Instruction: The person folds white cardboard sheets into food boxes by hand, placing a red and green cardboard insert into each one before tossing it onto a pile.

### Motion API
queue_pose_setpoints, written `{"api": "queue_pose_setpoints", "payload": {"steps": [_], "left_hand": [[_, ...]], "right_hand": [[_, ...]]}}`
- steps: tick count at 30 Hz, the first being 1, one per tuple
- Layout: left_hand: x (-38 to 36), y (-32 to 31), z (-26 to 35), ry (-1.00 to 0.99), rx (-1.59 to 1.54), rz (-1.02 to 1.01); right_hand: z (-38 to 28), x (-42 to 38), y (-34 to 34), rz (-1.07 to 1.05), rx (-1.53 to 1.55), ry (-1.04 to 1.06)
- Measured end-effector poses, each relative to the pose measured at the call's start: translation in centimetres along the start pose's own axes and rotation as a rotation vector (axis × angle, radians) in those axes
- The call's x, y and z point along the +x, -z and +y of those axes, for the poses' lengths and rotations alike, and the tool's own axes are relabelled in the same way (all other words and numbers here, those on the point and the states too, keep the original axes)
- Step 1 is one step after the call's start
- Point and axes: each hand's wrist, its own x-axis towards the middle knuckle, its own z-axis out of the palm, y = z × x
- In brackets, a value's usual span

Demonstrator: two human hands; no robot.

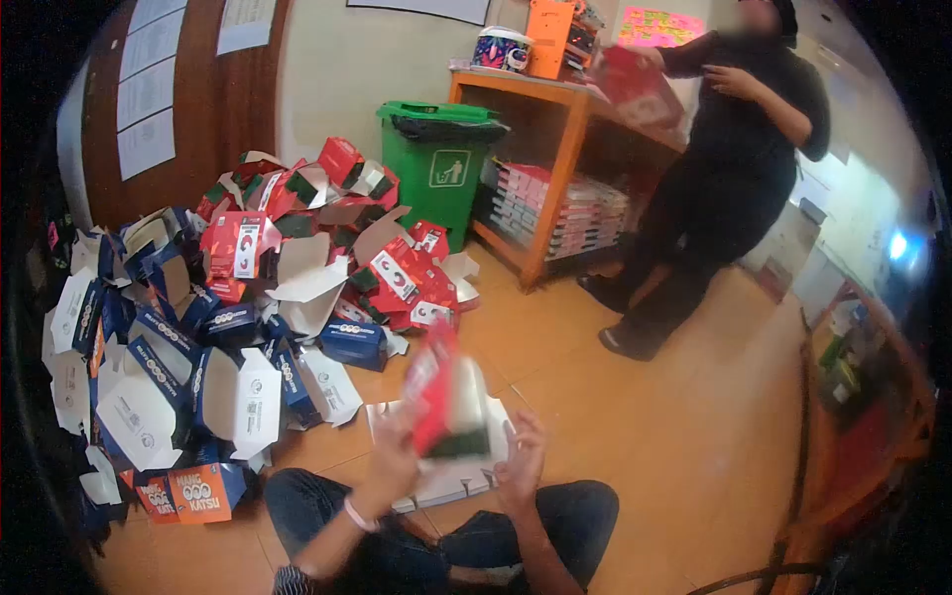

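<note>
A red food box (433, 387) with a white inside and a dark green panel is up in front of me, smeared by motion. My left hand (397, 461), with a pale band at the wrist, is closed on its left side. To the right of the box is my right hand (523, 461), fingers apart and slightly bent, close to its edge. Beneath the box, white flat cardboard (446, 491) lies on the floor between my crossed legs.
Folded blue boxes (159, 342) and red boxes (327, 218) are heaped on my left. Behind them stands a green bin (436, 164). A wooden table (555, 183) holds stacked flat cardboard (560, 208) underneath. Another person (734, 149) stands beside it, holding red cardboard (635, 89).
</note>
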Motion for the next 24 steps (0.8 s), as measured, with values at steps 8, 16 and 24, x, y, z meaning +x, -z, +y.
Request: {"api": "queue_pose_setpoints", "payload": {"steps": [8, 16, 24], "left_hand": [[21.3, 6.6, -12.7, 0.346, 0.727, 0.437], [-7.2, -14.0, -6.1, 0.358, 0.243, -1.333], [-10.9, -16.4, -15.0, 0.003, -0.273, -1.153]], "right_hand": [[1.4, -2.1, 3.5, 0.080, -0.060, -0.392], [0.7, -7.7, 8.2, 0.174, -0.167, -0.708], [2.2, -10.2, 9.5, 0.168, -0.107, -0.655]]}}
